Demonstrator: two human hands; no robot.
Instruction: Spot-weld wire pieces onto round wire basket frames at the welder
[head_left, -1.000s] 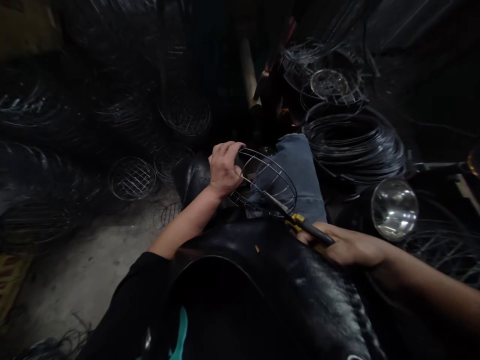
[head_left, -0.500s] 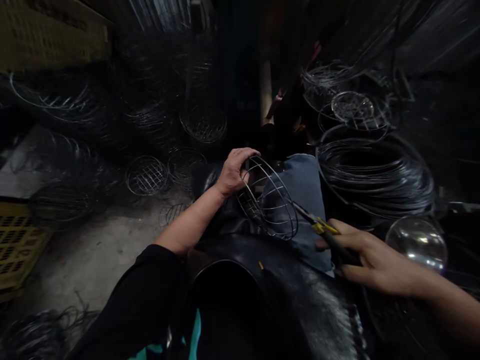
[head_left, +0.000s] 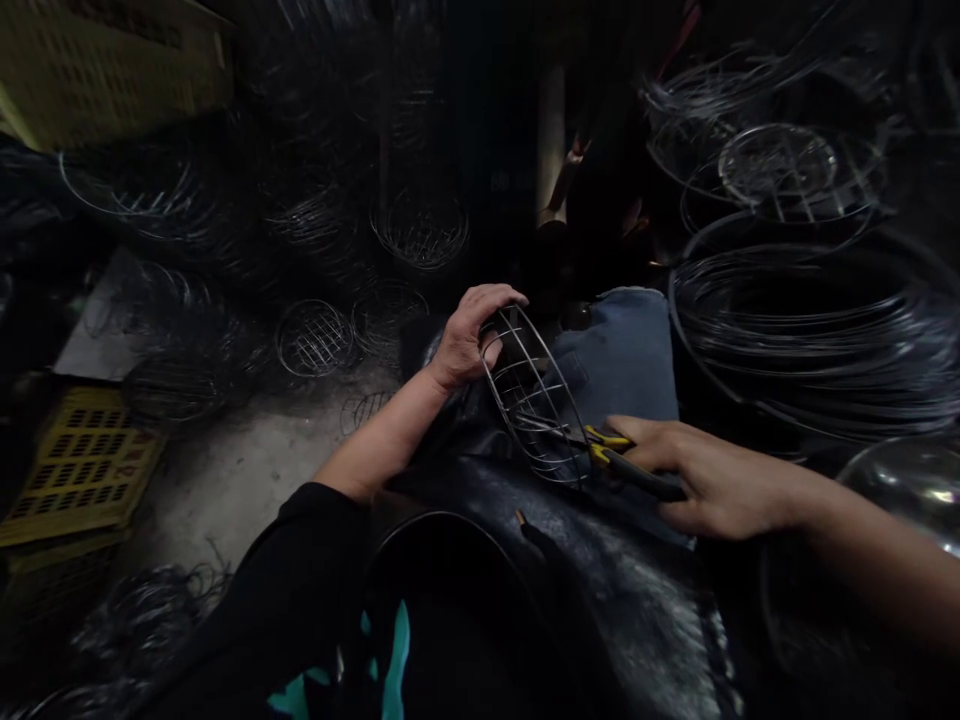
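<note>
My left hand [head_left: 474, 335] is closed on the upper rim of a round wire basket [head_left: 559, 392], which stands tilted on its edge above my lap. In my right hand [head_left: 686, 470] is a pair of pliers [head_left: 611, 452] with yellow-and-black handles. The pliers' jaws reach in at the basket's lower right side, among its wires. Whether they grip a wire I cannot tell. Behind the basket lies blue denim cloth [head_left: 630, 350] over my leg, and a dark apron [head_left: 592, 590] covers my lap.
A large wire coil [head_left: 810, 340] lies on the right, with a shiny metal bowl [head_left: 911, 490] below it. Finished-looking wire grids [head_left: 316, 338] rest on the floor to the left. Yellow plastic crates [head_left: 82, 460] stand at the far left; wire pieces [head_left: 150, 620] lie lower left.
My right hand has moved left, bringing the pliers' jaws from the basket's outer rim in among its wires. My left hand keeps its hold, and the basket has turned slightly. The view has shifted left.
</note>
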